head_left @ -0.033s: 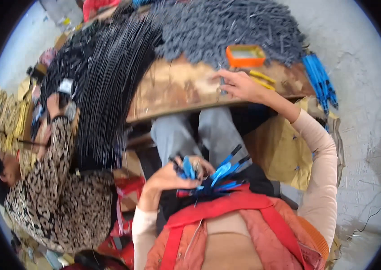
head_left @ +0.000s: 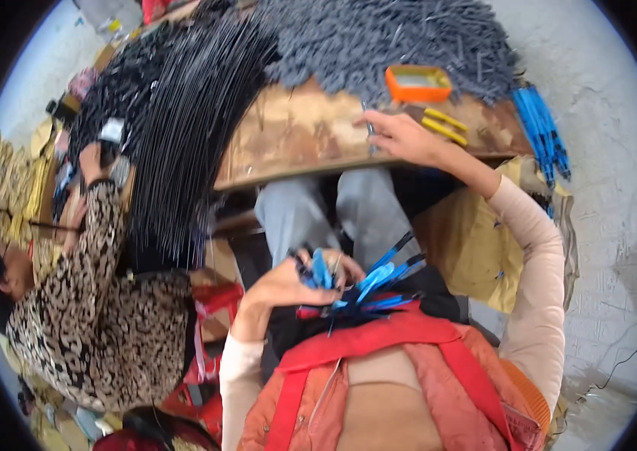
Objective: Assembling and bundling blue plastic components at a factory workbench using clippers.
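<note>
The left hand [head_left: 300,288], clamped on blue rods [head_left: 380,278] (presumably keeping them bundled), sits apart from the right hand [head_left: 407,139], whose grip on the grey rod [head_left: 370,129] I cannot tell.

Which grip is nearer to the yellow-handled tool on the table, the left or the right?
Right. The right grip is just left of the yellow-handled tool, over the wooden table; the left grip is farther off, close to the body, holding blue pieces.
</note>
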Demonstrator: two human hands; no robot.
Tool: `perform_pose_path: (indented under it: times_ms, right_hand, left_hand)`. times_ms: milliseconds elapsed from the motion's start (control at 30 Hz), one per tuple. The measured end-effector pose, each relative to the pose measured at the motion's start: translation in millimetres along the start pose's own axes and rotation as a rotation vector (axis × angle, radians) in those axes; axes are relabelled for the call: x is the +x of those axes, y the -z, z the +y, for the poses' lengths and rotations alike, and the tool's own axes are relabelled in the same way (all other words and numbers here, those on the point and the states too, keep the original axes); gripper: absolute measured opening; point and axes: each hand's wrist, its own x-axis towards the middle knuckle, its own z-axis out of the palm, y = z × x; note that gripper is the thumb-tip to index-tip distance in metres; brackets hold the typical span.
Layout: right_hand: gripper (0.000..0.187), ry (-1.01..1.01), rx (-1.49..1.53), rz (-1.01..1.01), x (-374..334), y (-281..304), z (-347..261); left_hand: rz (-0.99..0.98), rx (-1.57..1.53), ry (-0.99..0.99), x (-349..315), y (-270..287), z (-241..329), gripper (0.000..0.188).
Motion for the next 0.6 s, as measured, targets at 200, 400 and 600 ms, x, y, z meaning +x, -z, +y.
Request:
perform_pose_path:
  times_ms: [200,400,600]
  right_hand:
    - [0.043,0.074,-0.257,0.15,23,-49,23]
    - [0.038,0.213,-0.402,0.11,1,-54,12]
    - [0.025,0.471,-0.248,0.235,-14,-52,-51]
  left_hand:
    - [0.145,-0.026,0.084,-15,-17,41,0.016]
    - [0.201,-0.042,0.093,-25,-20,35,0.015]
    - [0.297,-0.023,0.034,-11,-16,22,0.019]
